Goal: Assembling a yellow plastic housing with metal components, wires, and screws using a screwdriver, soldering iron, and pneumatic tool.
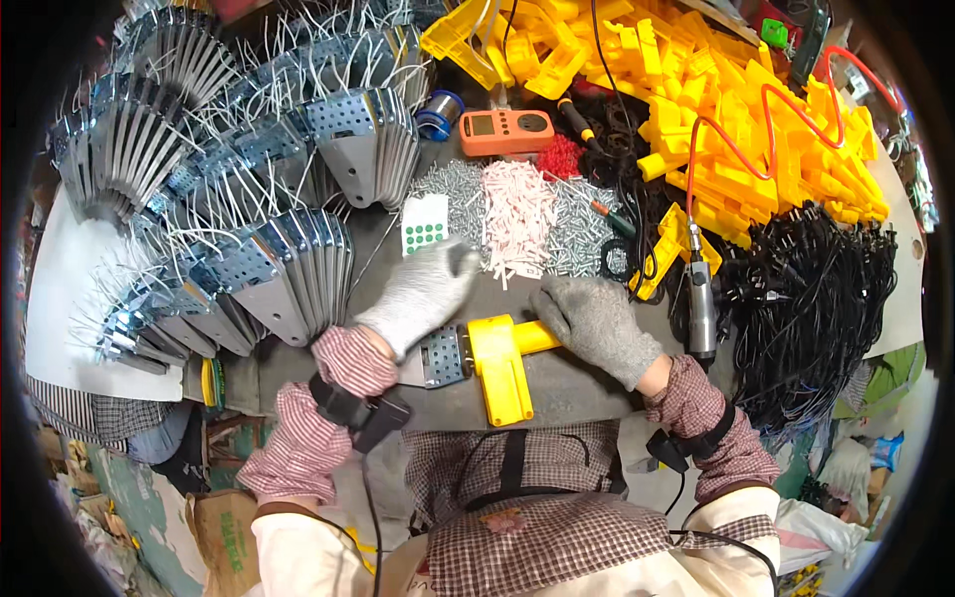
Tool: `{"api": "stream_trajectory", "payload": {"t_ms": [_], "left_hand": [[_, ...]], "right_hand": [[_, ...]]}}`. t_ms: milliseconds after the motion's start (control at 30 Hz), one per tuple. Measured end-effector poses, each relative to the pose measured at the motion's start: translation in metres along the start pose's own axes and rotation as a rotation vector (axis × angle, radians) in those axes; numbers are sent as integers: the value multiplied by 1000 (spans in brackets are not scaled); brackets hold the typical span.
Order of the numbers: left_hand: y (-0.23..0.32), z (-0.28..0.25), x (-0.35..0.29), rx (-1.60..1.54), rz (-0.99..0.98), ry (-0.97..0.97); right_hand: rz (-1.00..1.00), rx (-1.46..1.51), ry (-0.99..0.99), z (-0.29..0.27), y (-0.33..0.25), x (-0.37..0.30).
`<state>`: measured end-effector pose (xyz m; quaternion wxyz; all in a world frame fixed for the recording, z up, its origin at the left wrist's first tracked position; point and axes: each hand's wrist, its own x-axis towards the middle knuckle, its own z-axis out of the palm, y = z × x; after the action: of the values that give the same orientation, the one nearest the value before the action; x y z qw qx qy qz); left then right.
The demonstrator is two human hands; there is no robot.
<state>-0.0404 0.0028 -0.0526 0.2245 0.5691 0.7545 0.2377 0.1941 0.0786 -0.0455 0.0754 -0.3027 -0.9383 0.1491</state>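
My left hand (426, 294), in a whitish knit glove, hovers just below a white sheet of round green stickers (426, 227). Its fingers are curled together at the tips; anything pinched there is too small to make out. A yellow T-shaped plastic handle housing (500, 370) lies on the grey work surface in front of me. Joined to its left side is a blue perforated metal plate (445, 357), partly under my left wrist. My right hand (599, 326), gloved in grey, closes over the right end of the yellow grip.
Blue-and-grey metal plates with white wires (288, 279) stand stacked at left. Behind the stickers lie screws (587, 224), pale pink pieces (517, 214), an orange meter (507, 131) and a solder spool (438, 114). Yellow housings (756, 129), a hanging screwdriver (702, 308) and black cables (811, 318) fill the right.
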Motion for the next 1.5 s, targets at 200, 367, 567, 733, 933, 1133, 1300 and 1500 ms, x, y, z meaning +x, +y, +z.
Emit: {"api": "stream_trajectory", "payload": {"t_ms": [200,367,567,733,933,1133,1300,1500], "left_hand": [[-30,-21,-2,322,-32,223],[-20,-6,30,307,161,267],[-27,-1,35,128,205,263],[-15,-5,29,207,244,283],[-19,-3,44,156,236,185],[-31,-8,40,83,219,341],[-23,-18,8,-158,162,159],[14,-29,-89,-492,273,-245]], "right_hand": [[-68,-119,-78,-19,-4,21],[-405,-52,169,10,-13,135],[-304,55,63,20,-3,156],[-238,71,98,5,-4,153],[-222,185,165,-1,1,138],[-217,463,174,-34,-23,52],[-80,662,-166,-27,-27,-32],[-277,709,-194,-15,-26,-62]]}}
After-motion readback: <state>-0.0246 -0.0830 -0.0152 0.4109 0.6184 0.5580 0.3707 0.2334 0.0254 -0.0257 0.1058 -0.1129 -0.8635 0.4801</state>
